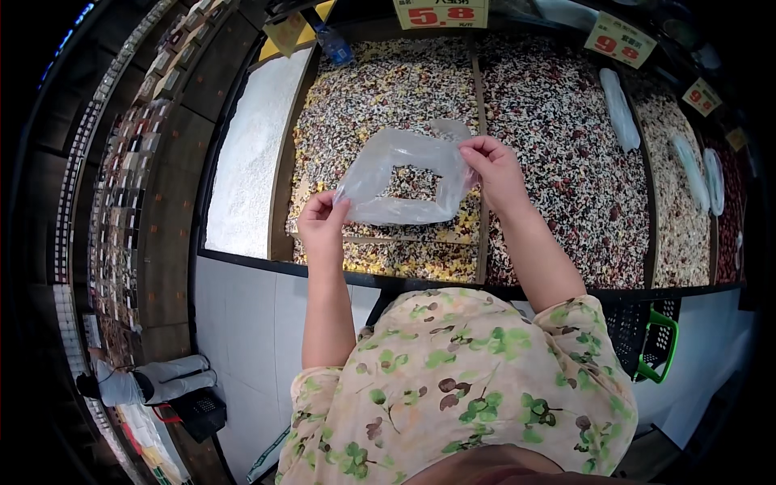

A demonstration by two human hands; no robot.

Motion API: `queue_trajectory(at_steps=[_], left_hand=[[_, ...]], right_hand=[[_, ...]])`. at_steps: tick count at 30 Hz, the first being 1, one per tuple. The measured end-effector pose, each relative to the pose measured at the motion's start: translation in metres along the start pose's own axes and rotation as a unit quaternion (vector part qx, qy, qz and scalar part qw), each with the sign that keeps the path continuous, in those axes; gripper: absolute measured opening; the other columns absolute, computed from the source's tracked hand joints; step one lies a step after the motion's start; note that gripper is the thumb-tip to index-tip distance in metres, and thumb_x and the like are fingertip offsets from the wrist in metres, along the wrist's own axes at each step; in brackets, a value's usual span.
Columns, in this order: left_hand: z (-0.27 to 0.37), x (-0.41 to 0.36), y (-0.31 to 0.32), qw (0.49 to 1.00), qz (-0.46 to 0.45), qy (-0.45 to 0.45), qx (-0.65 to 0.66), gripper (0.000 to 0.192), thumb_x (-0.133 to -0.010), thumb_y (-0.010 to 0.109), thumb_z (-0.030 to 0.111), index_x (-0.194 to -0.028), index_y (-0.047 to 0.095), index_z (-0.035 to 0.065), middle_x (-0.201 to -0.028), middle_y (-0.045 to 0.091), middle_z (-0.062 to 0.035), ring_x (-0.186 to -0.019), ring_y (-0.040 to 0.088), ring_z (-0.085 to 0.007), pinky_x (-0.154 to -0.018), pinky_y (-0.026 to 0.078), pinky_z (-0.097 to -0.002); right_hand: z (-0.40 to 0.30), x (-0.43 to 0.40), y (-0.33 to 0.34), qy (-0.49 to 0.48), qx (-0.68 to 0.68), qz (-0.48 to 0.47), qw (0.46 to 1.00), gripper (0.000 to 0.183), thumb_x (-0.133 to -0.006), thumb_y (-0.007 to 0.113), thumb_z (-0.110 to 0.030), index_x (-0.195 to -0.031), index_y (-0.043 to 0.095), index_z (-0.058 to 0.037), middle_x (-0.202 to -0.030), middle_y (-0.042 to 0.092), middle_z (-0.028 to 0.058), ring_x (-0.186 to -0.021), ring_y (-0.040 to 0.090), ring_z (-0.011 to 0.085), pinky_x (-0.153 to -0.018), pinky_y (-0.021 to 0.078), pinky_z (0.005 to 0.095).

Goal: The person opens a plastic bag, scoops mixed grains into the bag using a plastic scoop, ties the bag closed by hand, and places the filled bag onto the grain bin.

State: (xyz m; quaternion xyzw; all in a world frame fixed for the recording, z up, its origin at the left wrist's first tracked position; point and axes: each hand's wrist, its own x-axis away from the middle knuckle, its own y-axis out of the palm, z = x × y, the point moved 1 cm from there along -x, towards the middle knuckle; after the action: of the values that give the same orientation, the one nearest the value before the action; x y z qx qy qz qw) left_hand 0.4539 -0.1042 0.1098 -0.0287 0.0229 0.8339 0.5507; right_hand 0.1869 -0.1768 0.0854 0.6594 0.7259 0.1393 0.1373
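Observation:
A thin clear plastic bag (418,151) is stretched between my two hands, its mouth held apart. My left hand (321,221) pinches the bag's lower left corner between thumb and fingers. At the upper right, my right hand (496,167) grips the opposite edge. Through the gap in the bag, mixed grains and beans show below. The bag hangs above a bin of mixed grains with yellow pieces (388,85). Right of it lies a bin of mixed grains with dark red beans (564,182).
A bin of white grain (251,151) lies left, behind a wooden divider (293,145). Rolled plastic bags (619,109) rest on the right bins. A blue-labelled plastic bottle (334,45) stands at the back, near price signs (441,13). A person (145,381) with a black basket (197,414) is lower left.

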Motion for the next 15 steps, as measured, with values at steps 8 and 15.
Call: queue_trajectory(at_steps=[8,15], left_hand=[[0.04,0.012,-0.031,0.994,0.079,0.081,0.005,0.009,-0.082,0.06,0.002,-0.09,0.059,-0.002,-0.08,0.062,-0.0064,-0.069,0.057,-0.0099,-0.062,0.046,-0.0203],[0.018,0.019,-0.058,0.977,-0.091,0.103,0.161,0.059,-0.077,0.069,0.017,-0.125,0.042,-0.0021,-0.119,0.052,-0.0149,-0.109,0.052,-0.0227,-0.094,0.042,-0.0363]], right_hand=[[-0.052,-0.008,0.001,-0.09,-0.152,0.032,0.984,0.012,-0.089,0.055,-0.004,-0.1,0.059,0.0,-0.083,0.062,0.0071,-0.069,0.063,0.0143,-0.057,0.0529,0.0248],[-0.054,-0.006,0.007,-0.069,-0.176,0.039,0.981,0.014,-0.089,0.055,-0.003,-0.101,0.057,0.0021,-0.086,0.062,0.0094,-0.077,0.065,0.0179,-0.061,0.0555,0.0222]])
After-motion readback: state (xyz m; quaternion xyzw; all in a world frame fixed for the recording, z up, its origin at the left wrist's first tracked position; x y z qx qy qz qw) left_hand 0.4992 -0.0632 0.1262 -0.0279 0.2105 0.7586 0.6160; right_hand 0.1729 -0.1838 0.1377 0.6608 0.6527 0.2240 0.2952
